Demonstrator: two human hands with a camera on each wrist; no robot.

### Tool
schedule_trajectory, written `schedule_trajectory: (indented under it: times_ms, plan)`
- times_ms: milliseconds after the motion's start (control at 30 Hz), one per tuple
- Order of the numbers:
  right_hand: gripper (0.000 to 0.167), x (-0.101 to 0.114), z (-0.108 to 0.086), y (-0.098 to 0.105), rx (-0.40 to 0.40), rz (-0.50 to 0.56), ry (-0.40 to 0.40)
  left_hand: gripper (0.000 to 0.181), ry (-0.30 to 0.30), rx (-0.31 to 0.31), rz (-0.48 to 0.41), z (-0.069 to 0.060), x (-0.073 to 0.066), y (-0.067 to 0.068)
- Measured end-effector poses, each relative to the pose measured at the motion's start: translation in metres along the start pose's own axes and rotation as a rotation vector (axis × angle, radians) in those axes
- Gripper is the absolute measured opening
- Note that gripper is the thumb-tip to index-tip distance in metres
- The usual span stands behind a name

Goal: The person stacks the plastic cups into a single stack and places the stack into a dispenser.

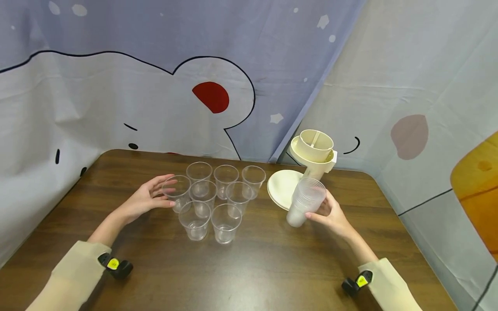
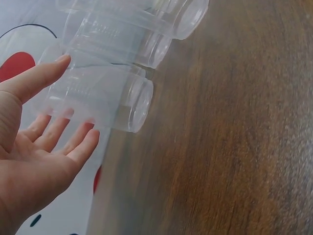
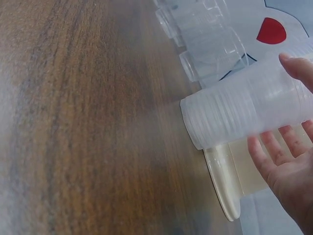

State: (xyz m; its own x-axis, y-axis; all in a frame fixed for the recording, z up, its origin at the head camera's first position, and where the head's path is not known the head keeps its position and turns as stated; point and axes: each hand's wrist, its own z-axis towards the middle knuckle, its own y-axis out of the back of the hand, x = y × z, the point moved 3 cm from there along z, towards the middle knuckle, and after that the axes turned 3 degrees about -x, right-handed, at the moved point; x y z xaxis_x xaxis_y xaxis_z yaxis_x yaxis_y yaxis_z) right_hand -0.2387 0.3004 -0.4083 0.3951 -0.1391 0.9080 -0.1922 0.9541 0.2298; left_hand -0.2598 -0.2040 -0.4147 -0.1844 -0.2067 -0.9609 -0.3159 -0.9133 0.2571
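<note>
The left hand [image 1: 145,199] is resting relaxed, fingers spread, around the leftmost cup [image 1: 182,190]; whether it is touching isn't clear. Eight clear cups [image 1: 204,196], including that one, are standing singly on the tabletop [image 1: 155,276], so the separating seems partly done. Farther right, the right hand [image 1: 332,218] is gripping a tilted stack [image 1: 305,198], apparently awaiting separation.

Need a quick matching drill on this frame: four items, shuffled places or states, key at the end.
1. Left hand
2. Right hand
3. Cream stand
4. Red shape

A. Printed on the backdrop
B. Holding the cup stack
C. Near the back edge of the table
D. At the leftmost loose cup

Pairs: 1-D, 2-B, 3-C, 4-A
</note>
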Motion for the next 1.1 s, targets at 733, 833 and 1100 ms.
schedule_trajectory:
  times_ms: [733, 833, 1100]
  plan:
    - [0.074, 0.0000, -0.0003, -0.0017, 0.005, 0.017, 0.021, 0.075, -0.002, -0.019, 0.011, 0.0034, 0.0054, -0.0055]
    - [0.074, -0.0003, -0.0001, -0.0018, 0.009, 0.026, 0.024, 0.075, -0.003, -0.022, 0.016, 0.0031, 0.0050, -0.0054]
    - [0.074, -0.0016, -0.0004, -0.0024, 0.005, 0.044, 0.022, 0.075, -0.014, -0.035, 0.021, 0.0038, 0.0057, -0.0038]
